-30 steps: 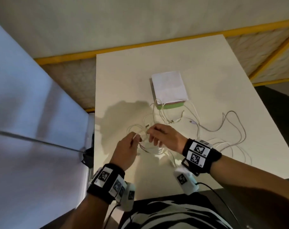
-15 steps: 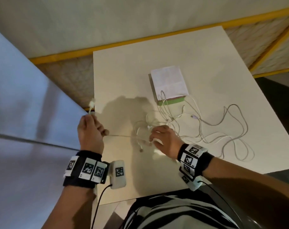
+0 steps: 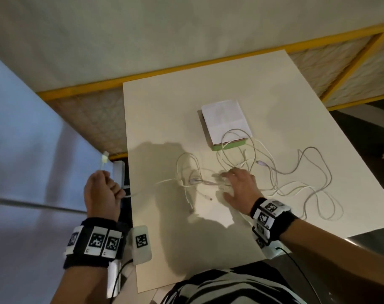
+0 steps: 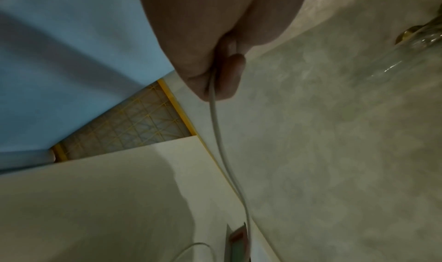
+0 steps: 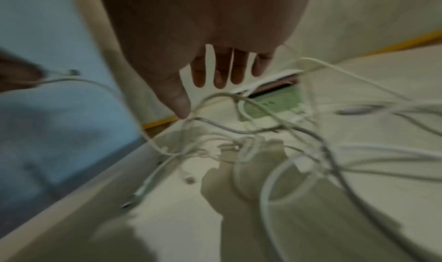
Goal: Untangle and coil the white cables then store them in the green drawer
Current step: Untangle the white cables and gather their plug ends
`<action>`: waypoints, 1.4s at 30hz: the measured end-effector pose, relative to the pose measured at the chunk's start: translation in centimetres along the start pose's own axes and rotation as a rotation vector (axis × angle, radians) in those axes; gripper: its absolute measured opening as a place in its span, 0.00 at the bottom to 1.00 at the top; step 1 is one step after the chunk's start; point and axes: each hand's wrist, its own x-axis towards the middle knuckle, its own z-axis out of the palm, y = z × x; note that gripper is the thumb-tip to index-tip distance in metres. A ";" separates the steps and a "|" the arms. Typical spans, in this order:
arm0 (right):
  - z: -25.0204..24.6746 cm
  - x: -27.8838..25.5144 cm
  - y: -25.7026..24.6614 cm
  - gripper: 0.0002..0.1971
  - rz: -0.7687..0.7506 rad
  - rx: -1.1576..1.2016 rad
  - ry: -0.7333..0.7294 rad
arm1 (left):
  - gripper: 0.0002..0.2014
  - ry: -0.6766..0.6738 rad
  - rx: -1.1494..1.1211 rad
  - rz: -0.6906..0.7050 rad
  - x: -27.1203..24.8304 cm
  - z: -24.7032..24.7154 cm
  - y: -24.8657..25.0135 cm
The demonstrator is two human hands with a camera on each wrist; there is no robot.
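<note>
A drawer unit (image 3: 226,119) is set at the middle of the table (image 3: 285,88). Cables (image 3: 296,178) are spread before it and to its right, one loop laid over its front edge.

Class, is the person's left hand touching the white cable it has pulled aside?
Touching. The left wrist view shows the left hand with fingers curled round the cable.

The cables (image 3: 281,172) are white, one plug (image 3: 261,163) tinted pale lilac. The drawer (image 3: 229,145) front is green under a thin pink strip, its top white. The table (image 3: 274,88) is cream. Black wristbands (image 3: 94,240) carry black-and-white square codes (checker-like). The floor frame (image 3: 186,66) is yellow.
</note>
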 end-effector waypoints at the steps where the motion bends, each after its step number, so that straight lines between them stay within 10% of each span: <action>1: 0.1 0.0 -1.5 0.24 -0.104 -0.016 -0.007 | 0.15 -0.018 -0.004 -0.015 -0.3 0.2 -0.3; 4: 1.8 1.5 -5.5 0.23 -0.256 0.055 -0.135 | 0.16 -0.052 -0.011 -0.046 -0.8 0.9 -0.6; 10: 5.0 5.9 -7.4 0.19 -0.023 0.104 -0.491 | 0.15 -0.023 0.010 -0.029 -1.3 0.4 0.8; 15: 4.4 6.1 -7.0 0.12 0.037 0.437 -0.360 | 0.18 -0.018 0.314 0.169 -1.1 -0.8 0.2; 20: -1.5 5.0 -9.3 0.11 -0.039 0.609 -0.265 | 0.22 -0.398 0.877 0.260 -3.2 2.5 -2.0; 28: -3.4 4.8 -9.3 0.10 -0.090 0.689 -0.347 | 0.19 -0.570 0.486 0.094 -3.2 8.3 -4.3; 37: 0.7 3.1 -1.1 0.14 0.027 0.312 -0.305 | 0.26 -0.208 -0.106 0.122 0.5 6.5 2.2; 42: -0.7 3.0 -1.8 0.11 0.298 0.821 -0.320 | 0.19 -0.079 -0.194 0.173 2.2 4.2 4.1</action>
